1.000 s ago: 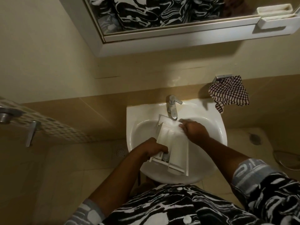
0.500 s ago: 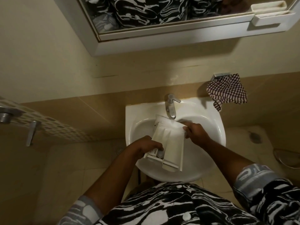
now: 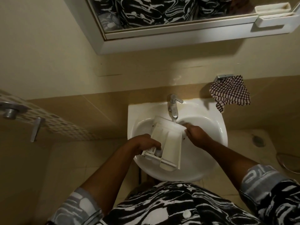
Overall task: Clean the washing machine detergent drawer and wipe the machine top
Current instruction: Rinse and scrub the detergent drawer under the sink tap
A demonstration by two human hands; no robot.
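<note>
A white plastic detergent drawer (image 3: 167, 140) lies tilted over the white wash basin (image 3: 215, 125), its far end under the chrome tap (image 3: 173, 108). My left hand (image 3: 144, 145) grips the drawer's near left corner by the small compartments. My right hand (image 3: 194, 133) holds the drawer's far right edge, fingers curled at the rim. A thin stream of water seems to fall from the spout onto the drawer. The washing machine is not in view.
A chequered cloth (image 3: 230, 91) hangs from a wall hook right of the basin. Above are a mirror (image 3: 162, 12) and a white shelf (image 3: 272, 21). A perforated ledge with metal fittings (image 3: 37, 127) runs at the left. Tiled floor lies below.
The drawer has swung slightly leftward and its far end sits closer under the tap. My right hand shifted down the drawer's right edge. The view tilted a little.
</note>
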